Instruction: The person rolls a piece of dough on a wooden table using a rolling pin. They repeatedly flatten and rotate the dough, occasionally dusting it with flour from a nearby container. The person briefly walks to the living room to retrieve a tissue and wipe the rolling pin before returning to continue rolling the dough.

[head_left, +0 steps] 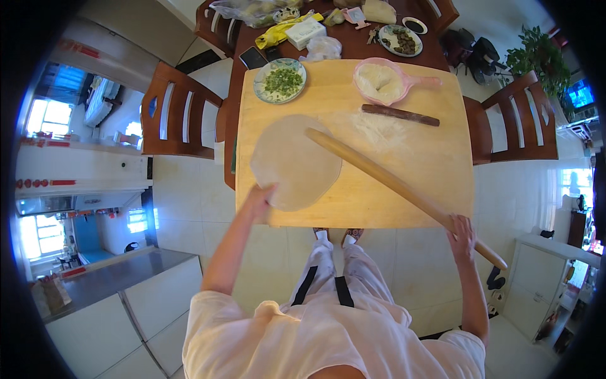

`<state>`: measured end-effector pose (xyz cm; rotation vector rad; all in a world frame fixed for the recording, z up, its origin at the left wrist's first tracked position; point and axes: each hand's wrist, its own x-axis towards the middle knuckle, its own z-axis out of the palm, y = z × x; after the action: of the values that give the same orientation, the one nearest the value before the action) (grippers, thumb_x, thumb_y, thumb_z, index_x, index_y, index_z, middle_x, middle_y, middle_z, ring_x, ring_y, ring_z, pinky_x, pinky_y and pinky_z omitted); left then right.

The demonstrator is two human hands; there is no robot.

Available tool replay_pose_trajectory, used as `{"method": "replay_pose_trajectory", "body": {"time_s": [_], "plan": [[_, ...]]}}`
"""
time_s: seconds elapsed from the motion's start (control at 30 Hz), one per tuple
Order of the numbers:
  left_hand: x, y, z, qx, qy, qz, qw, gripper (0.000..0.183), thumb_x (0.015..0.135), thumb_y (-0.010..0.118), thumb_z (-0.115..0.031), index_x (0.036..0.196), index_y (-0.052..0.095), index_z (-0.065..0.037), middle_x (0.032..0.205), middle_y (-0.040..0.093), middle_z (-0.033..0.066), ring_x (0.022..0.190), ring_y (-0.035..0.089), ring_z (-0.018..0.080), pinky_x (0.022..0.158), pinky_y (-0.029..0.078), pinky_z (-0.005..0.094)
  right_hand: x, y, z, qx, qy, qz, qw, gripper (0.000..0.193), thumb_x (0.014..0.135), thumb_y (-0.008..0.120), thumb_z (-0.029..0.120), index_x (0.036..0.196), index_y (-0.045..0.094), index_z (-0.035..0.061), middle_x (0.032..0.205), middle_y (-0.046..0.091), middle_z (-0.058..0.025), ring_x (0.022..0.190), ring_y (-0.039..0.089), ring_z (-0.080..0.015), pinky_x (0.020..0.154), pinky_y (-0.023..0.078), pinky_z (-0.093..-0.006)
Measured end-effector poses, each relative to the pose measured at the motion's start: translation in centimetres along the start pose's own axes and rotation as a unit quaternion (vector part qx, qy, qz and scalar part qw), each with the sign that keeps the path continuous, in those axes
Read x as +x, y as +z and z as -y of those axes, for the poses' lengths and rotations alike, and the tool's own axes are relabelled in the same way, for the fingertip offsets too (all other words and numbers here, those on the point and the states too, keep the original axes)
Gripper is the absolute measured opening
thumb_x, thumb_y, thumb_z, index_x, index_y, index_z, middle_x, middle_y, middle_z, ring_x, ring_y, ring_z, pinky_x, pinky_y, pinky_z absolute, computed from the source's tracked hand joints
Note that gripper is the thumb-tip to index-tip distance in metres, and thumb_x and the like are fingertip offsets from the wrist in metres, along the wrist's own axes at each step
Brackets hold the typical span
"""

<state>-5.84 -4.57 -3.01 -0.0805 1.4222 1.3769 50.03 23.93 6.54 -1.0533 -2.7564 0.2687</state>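
A thin round dough sheet (293, 165) lies on the left part of the wooden board (366, 189). My left hand (259, 201), slightly blurred, is closed on the sheet's near left edge. My right hand (462, 236) wraps round a long wooden rolling pin (391, 180) near its lower right end. The pin slants across the board, its far tip over the upper right of the dough. Beyond it, a short dark rolling pin (401, 115) rests beside scattered flour (382, 134).
A plate of chopped green onion (282, 81) stands at the board's far left, a pink handled bowl of flour (379, 82) at its far right. Behind are a phone (252, 58), a tissue box (307, 33) and a patterned plate (402, 40). Wooden chairs (180, 110) flank the table.
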Motion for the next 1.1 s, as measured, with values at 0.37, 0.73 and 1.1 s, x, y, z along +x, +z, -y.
{"method": "replay_pose_trajectory", "body": {"time_s": [0.37, 0.73, 1.1], "plan": [[-7.0, 15.2, 12.4, -0.269, -0.025, -0.02, 0.963, 0.037, 0.09, 0.068, -0.007, 0.119, 0.053, 0.009, 0.118, 0.064, 0.019, 0.102, 0.068, 0.0284, 0.084, 0.061, 0.0408, 17.1, 9.5, 16.6, 0.108, -0.275, 0.118, 0.948, 0.05, 0.077, 0.074, 0.02, 0.125, 0.058, 0.016, 0.11, 0.057, -0.0047, 0.106, 0.056, -0.024, 0.091, 0.047, -0.0377], [-5.3, 14.5, 4.5, -0.337, 0.142, 0.073, 0.928, 0.033, 0.1, 0.052, -0.015, 0.124, 0.051, 0.007, 0.123, 0.061, 0.0215, 0.112, 0.063, 0.0296, 0.096, 0.055, 0.0351, 19.6, 11.2, 16.7, 0.154, -0.277, 0.157, 0.935, 0.037, 0.084, 0.064, 0.015, 0.121, 0.062, 0.0119, 0.111, 0.059, -0.0066, 0.104, 0.057, -0.0265, 0.091, 0.046, -0.0414], [-4.9, 14.5, 4.0, 0.6, 0.442, -0.096, 0.66, 0.052, 0.081, 0.067, -0.02, 0.129, 0.055, -0.002, 0.133, 0.054, 0.0155, 0.124, 0.051, 0.0312, 0.107, 0.034, 0.047, 17.2, 14.0, 26.1, 0.201, -0.244, -0.031, 0.948, 0.042, 0.078, 0.063, 0.01, 0.118, 0.06, -0.0018, 0.12, 0.062, -0.015, 0.112, 0.057, -0.0336, 0.098, 0.044, -0.0461]]}}
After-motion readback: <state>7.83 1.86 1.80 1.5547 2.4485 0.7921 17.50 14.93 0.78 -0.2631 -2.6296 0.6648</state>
